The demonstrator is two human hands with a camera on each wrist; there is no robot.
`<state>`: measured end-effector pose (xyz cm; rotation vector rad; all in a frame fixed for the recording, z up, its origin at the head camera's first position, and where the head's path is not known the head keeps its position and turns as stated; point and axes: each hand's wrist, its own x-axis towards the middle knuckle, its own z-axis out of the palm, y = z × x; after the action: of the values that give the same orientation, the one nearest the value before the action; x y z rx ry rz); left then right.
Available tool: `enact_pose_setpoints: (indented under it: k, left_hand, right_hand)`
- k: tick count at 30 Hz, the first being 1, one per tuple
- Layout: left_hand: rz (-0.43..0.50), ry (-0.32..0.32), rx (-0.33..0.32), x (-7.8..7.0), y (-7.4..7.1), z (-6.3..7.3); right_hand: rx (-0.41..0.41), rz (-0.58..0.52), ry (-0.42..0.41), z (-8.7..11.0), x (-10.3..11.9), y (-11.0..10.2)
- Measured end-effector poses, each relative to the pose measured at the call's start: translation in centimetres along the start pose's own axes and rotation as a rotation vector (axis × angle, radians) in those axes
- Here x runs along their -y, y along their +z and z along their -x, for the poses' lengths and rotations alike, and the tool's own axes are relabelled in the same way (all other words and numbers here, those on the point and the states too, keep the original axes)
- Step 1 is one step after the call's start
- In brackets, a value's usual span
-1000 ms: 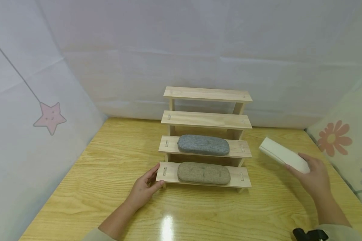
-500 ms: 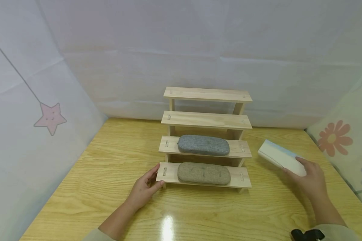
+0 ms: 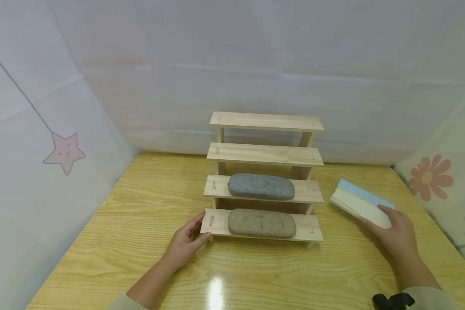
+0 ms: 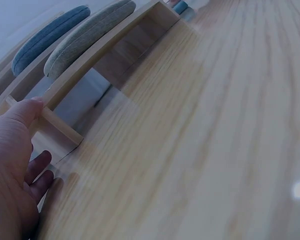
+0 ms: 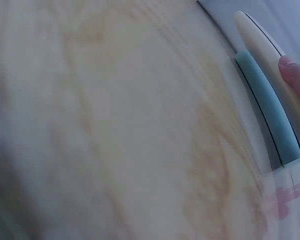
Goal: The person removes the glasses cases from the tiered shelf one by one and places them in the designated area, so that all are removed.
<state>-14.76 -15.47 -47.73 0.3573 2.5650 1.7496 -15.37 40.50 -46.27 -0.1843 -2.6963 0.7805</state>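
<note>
A small wooden step rack (image 3: 265, 153) stands mid-table. On its lowest step lies a tan fabric glasses case (image 3: 261, 223), and one step up a blue-grey fabric glasses case (image 3: 261, 186). My left hand (image 3: 183, 243) grips the left end of the lowest step, thumb at the front corner and fingers behind. In the right wrist view, my thumb presses the side of a cream glasses case (image 5: 265, 47) with a dark seam. My right hand (image 3: 398, 228) holds that case at its near right end. Right beside it lies a light blue case (image 5: 270, 107), partly covered in the head view.
Both upper steps (image 3: 266, 121) of the rack carry nothing. White cloth (image 3: 186, 86) hangs behind the wood-grain table (image 3: 139, 206) and at its sides. A black device (image 3: 393, 301) sits at the right sleeve.
The right hand has shifted slightly left and toward me with the cream glasses case, uncovering the light blue case behind it. My left hand and the rack have stayed put.
</note>
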Motion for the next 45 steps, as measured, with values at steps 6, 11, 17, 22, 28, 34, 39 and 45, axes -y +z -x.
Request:
enact_pose_setpoints:
  k: [6,11,17,22,28,34,39,45]
  left_hand:
    - [-0.011,0.001,-0.004,0.0,0.0,0.0]
    - [-0.012,-0.001,-0.005,-0.1,-0.1,0.0]
    - [-0.014,-0.012,-0.005,-0.1,-0.1,0.1]
    - [-0.01,-0.011,-0.007,-0.2,-0.1,0.1]
    - [-0.012,-0.017,-0.005,-0.2,-0.1,0.1]
    - [-0.001,-0.015,0.007,-0.1,-0.1,0.1]
    - [-0.006,-0.016,0.004,-0.1,0.0,0.1]
    - [-0.001,-0.01,0.003,-0.1,0.0,0.1]
  right_hand:
    - [0.007,0.025,0.007,-0.1,-0.4,0.5]
    - [0.04,0.047,0.026,-0.1,-0.5,0.8]
    - [0.059,0.057,0.043,-0.2,-0.6,1.0]
    - [0.048,0.065,0.036,-0.2,-0.7,1.2]
    - [0.033,0.103,0.007,-0.1,-0.9,1.4]
    - [0.042,0.147,-0.015,0.0,-0.8,1.3]
    - [0.04,0.175,-0.026,0.0,-0.9,1.3]
    - [0.013,0.173,-0.04,0.1,-1.1,1.6]
